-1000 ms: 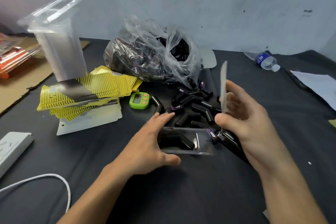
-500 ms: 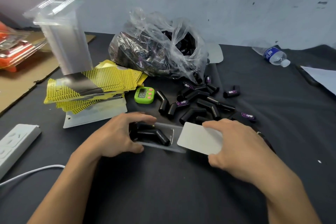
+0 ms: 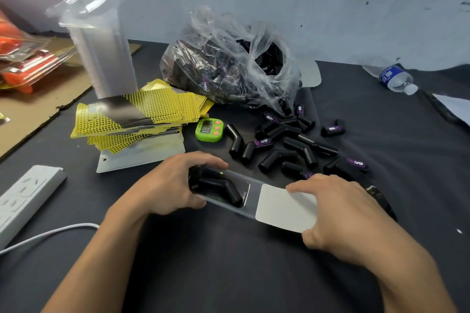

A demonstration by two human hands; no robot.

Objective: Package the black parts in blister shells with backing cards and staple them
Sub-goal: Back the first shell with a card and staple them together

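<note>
A clear blister shell (image 3: 250, 193) lies on the black cloth before me with black elbow parts (image 3: 218, 185) in its pocket. My left hand (image 3: 167, 185) grips the shell's left end, fingers curled over the parts. My right hand (image 3: 338, 213) pinches a white backing card (image 3: 279, 207), its left edge lying over the shell's right end. Several loose black parts (image 3: 284, 146) lie just beyond. A torn plastic bag (image 3: 229, 63) holds more parts. A pile of yellow dotted backing cards (image 3: 137, 117) sits at the left, in front of a tall stack of empty blister shells (image 3: 101, 40).
A green timer (image 3: 209, 130) lies between the card pile and the loose parts. A white power strip (image 3: 23, 198) and its cable (image 3: 50, 234) are at the left. A water bottle (image 3: 394, 79) lies at the far right. Cardboard (image 3: 33, 104) with orange packages (image 3: 23, 58) sits far left.
My right hand brought the white card from upright down flat, and it now lies over the shell's right end. My left hand shifted left with the shell and keeps holding it.
</note>
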